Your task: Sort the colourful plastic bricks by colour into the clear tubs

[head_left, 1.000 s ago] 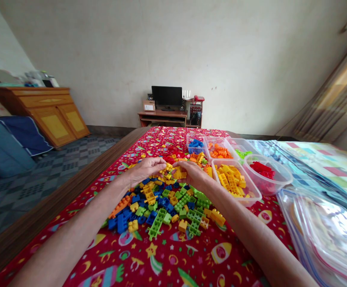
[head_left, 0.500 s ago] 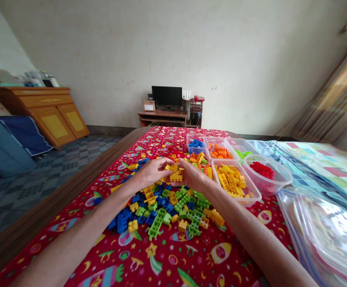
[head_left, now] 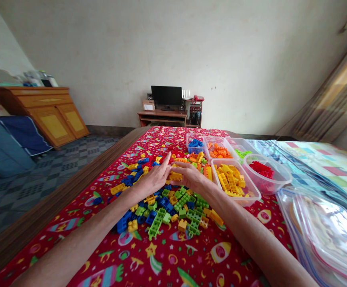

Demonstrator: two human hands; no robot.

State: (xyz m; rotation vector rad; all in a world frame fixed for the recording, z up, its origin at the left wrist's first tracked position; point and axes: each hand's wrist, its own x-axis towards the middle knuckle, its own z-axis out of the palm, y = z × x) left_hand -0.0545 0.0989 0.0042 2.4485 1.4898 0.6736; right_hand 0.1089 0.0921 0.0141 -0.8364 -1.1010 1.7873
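My right hand [head_left: 190,176] curls around several yellow toy building bricks [head_left: 176,176], which show between its thumb side and fingers. Close against it, my left hand [head_left: 153,178] has its fingers stretched out, and its fingertips meet the fingertips of the right hand. I see no brick held in the left hand, though its palm side is hidden. Below both hands spreads a loose pile of blue, green and yellow bricks [head_left: 167,203]. Just right of my right hand stands a clear tub of yellow bricks [head_left: 255,195].
Further clear tubs hold blue bricks [head_left: 196,145], orange bricks [head_left: 219,150], green bricks [head_left: 242,154] and red bricks [head_left: 261,170]. Stacked clear lids [head_left: 325,231] lie at the right. A red patterned cloth [head_left: 125,247] covers the table. A monitor [head_left: 166,97] stands by the far wall.
My left hand's fingers have straightened and come away from the yellow bricks. My right hand has turned over the yellow bricks, which now show less. The tubs are unmoved.
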